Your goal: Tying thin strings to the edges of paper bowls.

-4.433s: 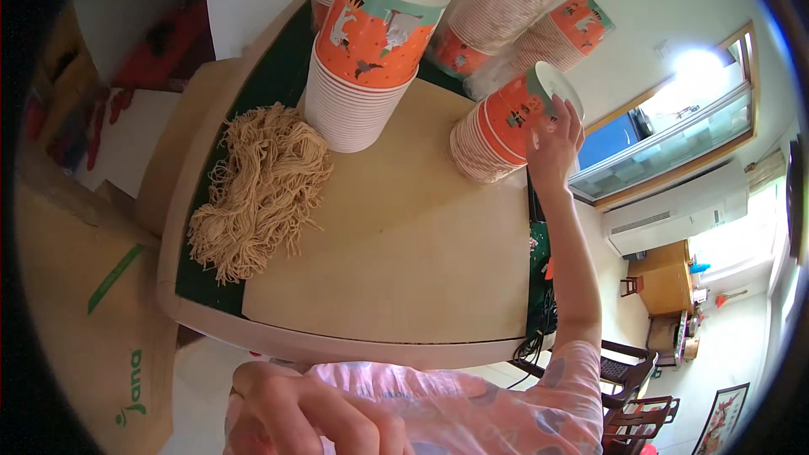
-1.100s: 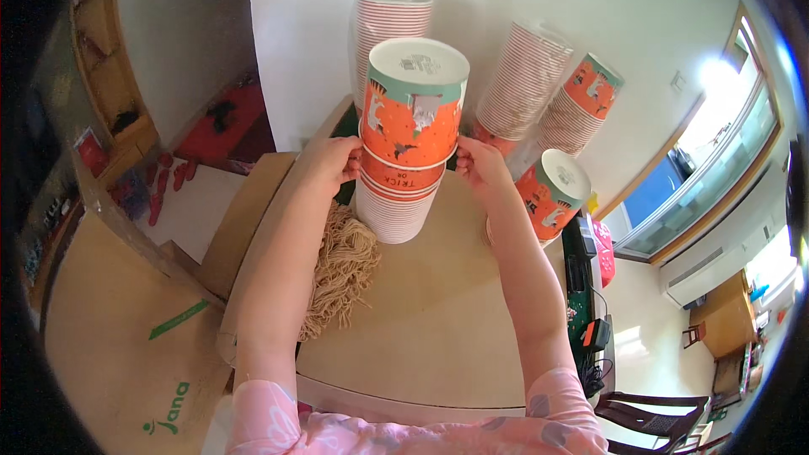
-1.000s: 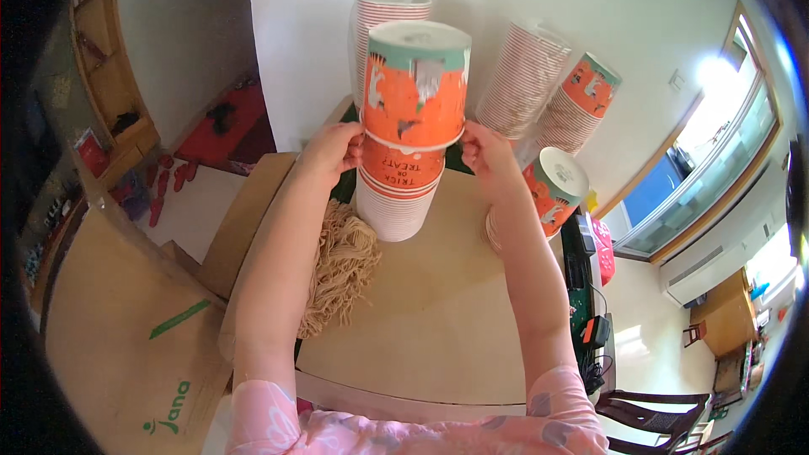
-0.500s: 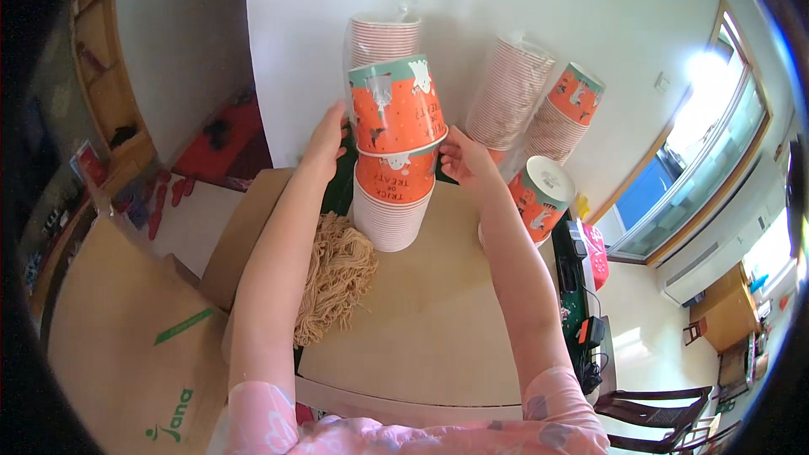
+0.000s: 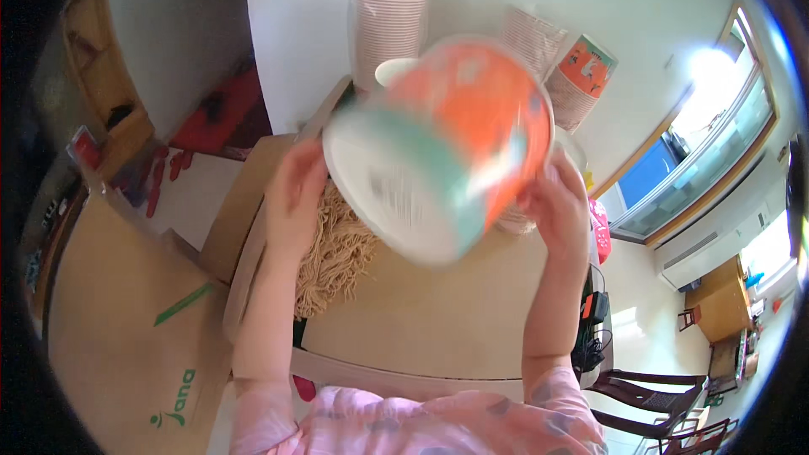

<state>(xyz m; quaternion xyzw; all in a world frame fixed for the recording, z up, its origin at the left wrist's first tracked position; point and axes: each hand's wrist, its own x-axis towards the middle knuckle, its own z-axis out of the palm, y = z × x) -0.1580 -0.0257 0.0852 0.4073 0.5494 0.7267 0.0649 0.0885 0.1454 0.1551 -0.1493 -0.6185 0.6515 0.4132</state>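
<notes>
A large orange paper bucket (image 5: 472, 109) with a green band is between my two hands, tilted, its white base turned toward me. It is smeared by motion. My right hand (image 5: 560, 202) has its fingers closed at the bucket's rim side. By the base edge, my left hand (image 5: 295, 194) is bent against the bucket, with its fingertips partly hidden. Behind the bucket a white round top (image 5: 394, 72) peeks out; most of what it belongs to is covered. A bundle of tan yarn (image 5: 333, 261) lies on the table beside my left forearm.
Against the wall stand a wrapped stack of white buckets (image 5: 392, 25), a second wrapped stack (image 5: 533, 38) and a stack topped by an orange bucket (image 5: 587, 67). A cardboard box (image 5: 126, 312) is at left. Black cables (image 5: 594, 345) lie at the table's right edge; a dark chair (image 5: 653, 396) stands beyond.
The top orange bucket has come off its stack toward me and tipped so its base faces me. Both hands have drawn back with it, and my head view has shifted.
</notes>
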